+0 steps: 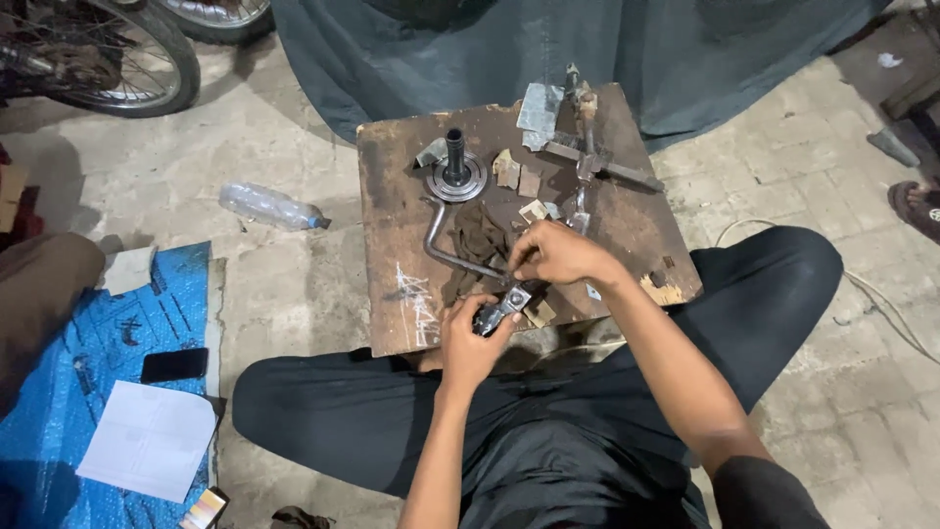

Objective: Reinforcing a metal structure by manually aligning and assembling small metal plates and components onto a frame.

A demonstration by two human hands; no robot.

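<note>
While the left hand (471,338) grips a small dark metal part (501,309) at the worn wooden board's (392,245) near edge, the right hand's (556,255) fingers pinch its top end.

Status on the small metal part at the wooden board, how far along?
Looks done: cross-shaped tool and flanged hub lie apart on the wooden board. In hand: left hand holds the small metal part; right hand works its top. Left: bent rod and scraps lie untouched; finish unclear.
</note>
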